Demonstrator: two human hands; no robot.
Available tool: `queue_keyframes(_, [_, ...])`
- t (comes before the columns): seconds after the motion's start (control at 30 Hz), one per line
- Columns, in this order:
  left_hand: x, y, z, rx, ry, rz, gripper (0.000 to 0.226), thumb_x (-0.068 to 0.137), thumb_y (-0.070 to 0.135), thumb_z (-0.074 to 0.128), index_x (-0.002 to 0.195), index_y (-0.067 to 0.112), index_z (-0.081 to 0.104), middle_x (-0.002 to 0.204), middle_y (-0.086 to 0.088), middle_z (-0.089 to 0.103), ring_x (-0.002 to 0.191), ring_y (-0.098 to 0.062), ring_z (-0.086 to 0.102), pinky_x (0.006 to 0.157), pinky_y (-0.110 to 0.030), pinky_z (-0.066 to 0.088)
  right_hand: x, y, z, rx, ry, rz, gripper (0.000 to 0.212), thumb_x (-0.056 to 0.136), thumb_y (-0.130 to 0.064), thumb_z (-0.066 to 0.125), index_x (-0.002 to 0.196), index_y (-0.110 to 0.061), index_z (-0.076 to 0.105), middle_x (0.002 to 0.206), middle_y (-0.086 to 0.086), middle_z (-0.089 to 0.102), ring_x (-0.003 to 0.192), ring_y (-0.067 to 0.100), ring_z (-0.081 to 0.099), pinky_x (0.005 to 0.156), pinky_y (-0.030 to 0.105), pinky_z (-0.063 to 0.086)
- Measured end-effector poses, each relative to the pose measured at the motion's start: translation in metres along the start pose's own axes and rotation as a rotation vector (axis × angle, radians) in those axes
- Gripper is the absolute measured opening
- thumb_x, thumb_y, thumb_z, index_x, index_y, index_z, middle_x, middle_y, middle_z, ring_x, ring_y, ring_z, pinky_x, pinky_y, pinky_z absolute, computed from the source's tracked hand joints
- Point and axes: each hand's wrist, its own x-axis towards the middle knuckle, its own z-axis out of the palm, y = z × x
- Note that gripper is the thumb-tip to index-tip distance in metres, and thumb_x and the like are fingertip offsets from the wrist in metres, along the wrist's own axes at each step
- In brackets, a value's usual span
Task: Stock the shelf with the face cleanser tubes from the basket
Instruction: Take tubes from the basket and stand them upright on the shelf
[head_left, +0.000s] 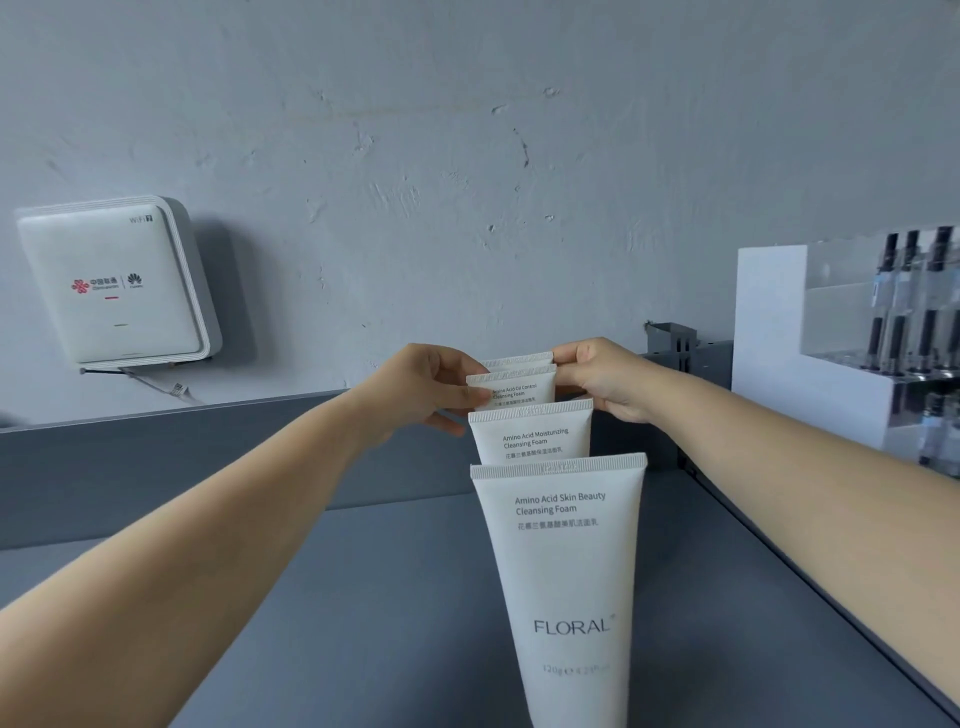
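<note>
- The left hand (431, 387) pinches the left edge of the third tube (514, 388) in the row, thumb in front and fingers curled behind; judging by this, it is steadying the tube upright on its cap.
- The right hand (597, 379) mirrors it on the other side, its fingertips (566, 357) gripping the crimped top of the rearmost tube (519, 359), probably to square it up behind the third; how firmly it holds the third one as well is hard to tell.
- Both forearms reach forward and slightly inward from the lower corners, wrists level, so the hands meet at the back of the row.
- The tubes stand in single file, labels forward: the middle tube (532, 434) sits just before the held pair, and the front tube (563, 582) is nearest the camera.
- All four stand on the grey shelf (337, 597), close to its right edge.
- The basket is out of view.
- A clear display rack (769, 332) with dark pens stands to the right, and a white router (114, 280) hangs on the wall at left.
</note>
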Motion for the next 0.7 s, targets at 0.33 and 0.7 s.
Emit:
queue_keyframes(0.33, [-0.007, 0.001, 0.006, 0.062, 0.058, 0.020, 0.010, 0.085, 0.011, 0.066, 0.093, 0.016, 0.065, 0.084, 0.002, 0.069, 0.069, -0.008, 0.065, 0.077, -0.032, 0.058, -0.016, -0.010, 0.004, -0.033, 0.104, -0.010, 0.017, 0.090, -0.003, 0.056, 0.102, -0.011, 0.064, 0.086, -0.003, 0.070, 0.076, 0.005, 0.066, 0.066, 0.021, 0.056])
queue_keyframes(0.7, [-0.036, 0.042, 0.000, 0.394, 0.378, 0.285, 0.024, 0.089, 0.029, 0.058, 0.110, 0.017, 0.060, 0.095, 0.006, 0.059, 0.073, -0.018, 0.054, 0.059, -0.024, 0.041, -0.085, -0.059, 0.004, -0.725, 0.588, -0.249, 0.020, 0.084, -0.017, 0.058, 0.104, -0.014, 0.063, 0.092, -0.002, 0.058, 0.082, 0.015, 0.053, 0.074, 0.023, 0.039])
